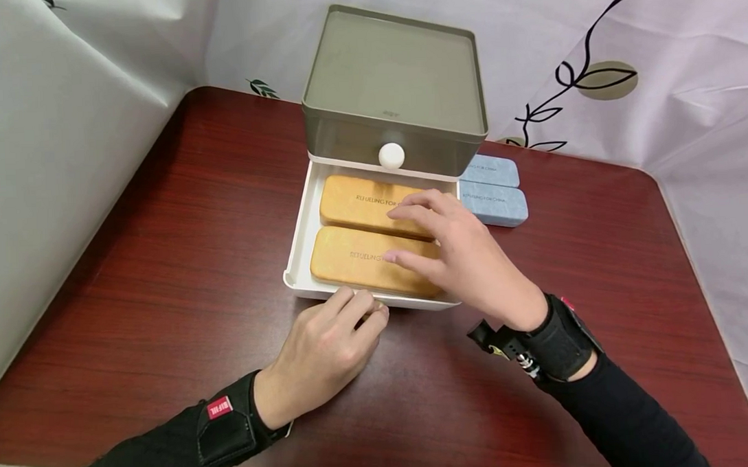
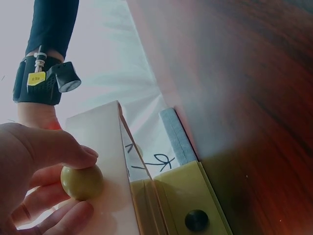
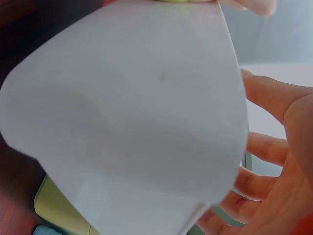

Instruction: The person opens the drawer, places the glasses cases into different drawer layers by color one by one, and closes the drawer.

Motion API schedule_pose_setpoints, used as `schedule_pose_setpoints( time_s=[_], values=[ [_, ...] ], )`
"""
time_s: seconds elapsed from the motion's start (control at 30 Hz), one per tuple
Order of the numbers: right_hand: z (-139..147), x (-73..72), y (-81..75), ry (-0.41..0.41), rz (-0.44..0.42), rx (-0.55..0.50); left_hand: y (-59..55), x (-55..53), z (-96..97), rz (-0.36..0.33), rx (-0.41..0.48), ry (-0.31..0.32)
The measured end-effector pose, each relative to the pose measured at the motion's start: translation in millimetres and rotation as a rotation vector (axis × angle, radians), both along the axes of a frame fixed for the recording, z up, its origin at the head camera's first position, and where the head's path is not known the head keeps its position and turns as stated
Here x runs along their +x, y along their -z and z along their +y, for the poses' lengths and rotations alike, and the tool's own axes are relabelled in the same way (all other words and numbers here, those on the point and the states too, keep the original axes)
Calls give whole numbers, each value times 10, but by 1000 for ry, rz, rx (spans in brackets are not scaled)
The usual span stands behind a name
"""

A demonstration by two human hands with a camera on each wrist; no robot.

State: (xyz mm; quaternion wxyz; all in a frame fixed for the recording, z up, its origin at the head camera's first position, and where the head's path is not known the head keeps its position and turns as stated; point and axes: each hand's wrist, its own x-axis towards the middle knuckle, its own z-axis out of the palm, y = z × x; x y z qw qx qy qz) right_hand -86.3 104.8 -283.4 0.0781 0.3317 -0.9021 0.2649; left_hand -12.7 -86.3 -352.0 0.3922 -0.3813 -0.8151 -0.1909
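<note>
A white drawer [image 1: 301, 236] is pulled out of the lower part of a grey-green storage box [image 1: 399, 68]. Two yellow-orange oblong cases with lettering lie side by side in it, a rear case [image 1: 348, 199] and a front case [image 1: 344, 252]. At the drawer front, my left hand [image 1: 328, 345] pinches a round olive knob [image 2: 82, 183] between thumb and fingers. My right hand [image 1: 461, 247] is over the right ends of both cases, fingers spread and slightly bent, nothing gripped. In the right wrist view the drawer's white front [image 3: 137, 98] hides much of the scene.
A white knob [image 1: 392, 156] is on the box's upper front. To the right of the box, two blue cases [image 1: 493, 200] lie on the dark red wooden table [image 1: 225, 218]. White patterned cloth [image 1: 684, 92] hangs behind the table.
</note>
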Motion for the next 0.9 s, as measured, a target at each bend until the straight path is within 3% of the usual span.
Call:
schedule_pose_setpoints(
  time_s=[0.9],
  values=[
    [535, -51, 34, 234, 31, -200, -68, 3, 10, 26, 78, 23]
  ],
)
